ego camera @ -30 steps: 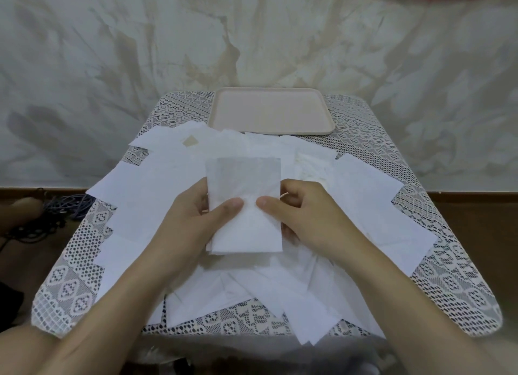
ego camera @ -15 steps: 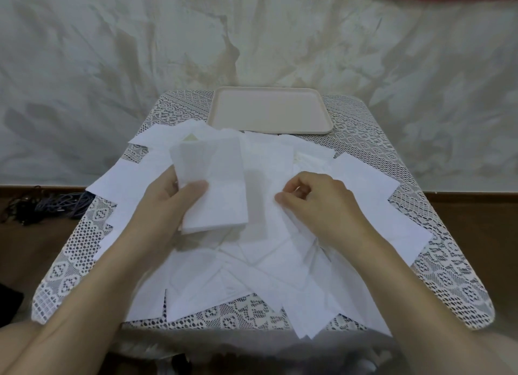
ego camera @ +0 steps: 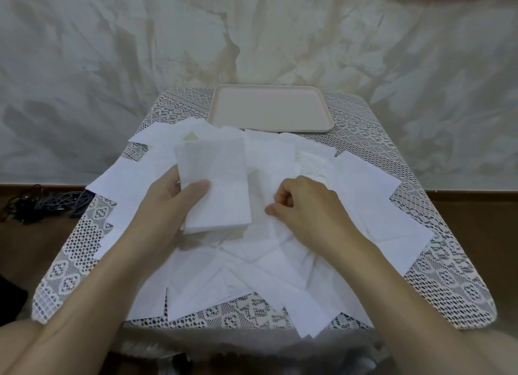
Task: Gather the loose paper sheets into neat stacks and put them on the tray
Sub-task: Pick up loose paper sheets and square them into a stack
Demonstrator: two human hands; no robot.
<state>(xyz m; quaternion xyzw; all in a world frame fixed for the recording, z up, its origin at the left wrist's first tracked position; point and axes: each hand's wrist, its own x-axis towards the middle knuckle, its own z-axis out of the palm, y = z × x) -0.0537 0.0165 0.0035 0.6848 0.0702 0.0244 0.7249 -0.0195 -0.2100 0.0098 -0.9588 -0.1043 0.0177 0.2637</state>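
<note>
Since one second ago the right hand [ego camera: 308,206] has left the stack [ego camera: 218,184] and gone to the loose sheets [ego camera: 378,206]; the left hand [ego camera: 165,206] alone carries the stack, shifted left. Head view: tray [ego camera: 270,108] sits bare at the table's far edge, its near rim just beside the farthest sheets. Lace cloth [ego camera: 448,276] shows open strips left and right; some sheets overhang the near edge. Left hand grips the stack's lower left, thumb across the front. Right hand, fingers curled, pinches a sheet at the pile's centre, just right of the stack. Sheets thin, white, rectangular, overlapping askew; tray beige, smooth, round-cornered.
</note>
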